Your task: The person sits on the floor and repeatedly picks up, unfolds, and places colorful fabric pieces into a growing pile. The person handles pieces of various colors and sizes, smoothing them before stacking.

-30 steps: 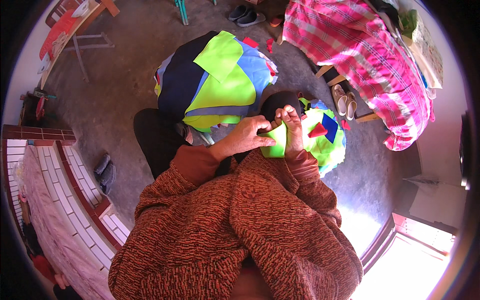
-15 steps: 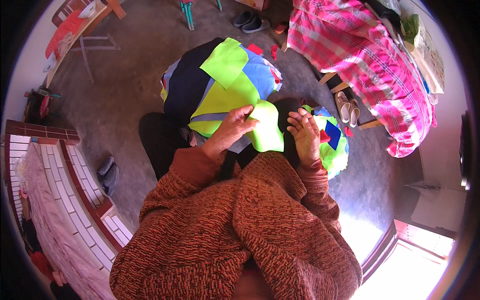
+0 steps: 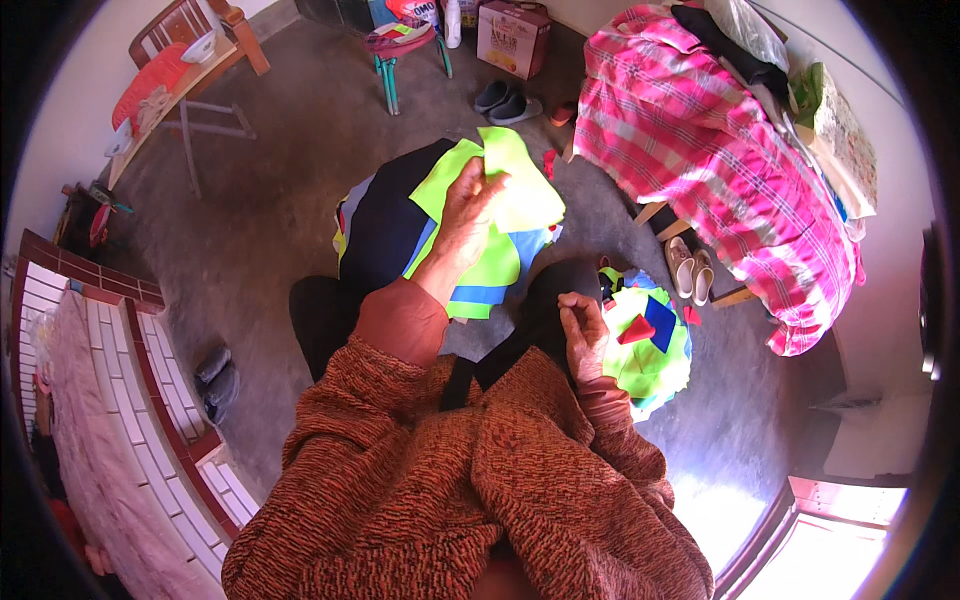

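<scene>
My left hand (image 3: 464, 222) is closed on a bright yellow-green cloth piece (image 3: 523, 188), raised over a large round heap of fabric. Navy cloth (image 3: 385, 215) covers the heap's left side, with yellow-green and blue pieces beside it. Above my right thigh, my right hand (image 3: 583, 335) has its fingers curled together; whether anything small is in them is hidden. Right beside it lies a smaller heap of yellow-green scraps (image 3: 640, 380), topped with a blue scrap (image 3: 661, 324) and a red scrap (image 3: 637, 329).
A pink plaid cloth (image 3: 690, 150) covers furniture at the right, with light shoes (image 3: 690, 270) by its legs. Dark slippers (image 3: 508, 104), a stool with green legs (image 3: 388, 85) and a carton (image 3: 512, 38) stand at the back. A table (image 3: 190, 80) is far left.
My left hand has moved forward, carrying the yellow-green piece from my lap to over the large heap. My right hand has come down and its fingers have curled in. The view has tilted up.
</scene>
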`<state>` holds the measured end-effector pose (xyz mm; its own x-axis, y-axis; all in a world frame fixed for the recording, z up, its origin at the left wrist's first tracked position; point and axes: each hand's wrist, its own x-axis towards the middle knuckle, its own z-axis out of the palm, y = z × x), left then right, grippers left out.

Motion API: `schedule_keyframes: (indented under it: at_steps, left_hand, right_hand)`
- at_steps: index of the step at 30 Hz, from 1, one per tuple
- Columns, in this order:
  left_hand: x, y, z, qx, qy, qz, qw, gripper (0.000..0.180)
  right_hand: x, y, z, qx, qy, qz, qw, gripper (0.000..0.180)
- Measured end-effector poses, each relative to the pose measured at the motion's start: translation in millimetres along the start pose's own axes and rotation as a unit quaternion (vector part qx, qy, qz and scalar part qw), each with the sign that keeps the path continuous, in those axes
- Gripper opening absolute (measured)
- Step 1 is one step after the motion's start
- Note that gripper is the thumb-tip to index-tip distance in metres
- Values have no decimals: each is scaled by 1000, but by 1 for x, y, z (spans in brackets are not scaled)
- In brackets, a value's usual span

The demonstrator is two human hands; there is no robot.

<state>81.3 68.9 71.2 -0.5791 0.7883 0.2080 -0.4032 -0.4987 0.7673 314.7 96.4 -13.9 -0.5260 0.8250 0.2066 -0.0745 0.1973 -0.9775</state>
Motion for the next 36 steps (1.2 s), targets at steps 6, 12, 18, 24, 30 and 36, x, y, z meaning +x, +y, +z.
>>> schedule_keyframes:
  at_steps: [6,12,18,24,30,36]
  left_hand:
    - [-11,-40,-39,165,172,-159,958,14]
    - [-18,-49,-40,216,177,-181,943,28]
    - [-36,-47,-41,354,163,-106,915,37]
    - [-32,-19,-14,728,59,211,649,41]
    - [-3,-56,-27,867,-115,80,479,58]
    - [-5,-71,-39,894,-111,86,425,64]
  right_hand:
    - [0,2,-1,-37,5,3,999,9]
    - [0,5,-2,-54,-1,4,999,8]
    - [3,6,-2,-56,4,-38,998,10]
    - [4,-2,-1,-31,-9,11,999,11]
    - [10,8,-14,130,-15,43,991,11]
    - [20,47,-76,193,117,143,964,12]
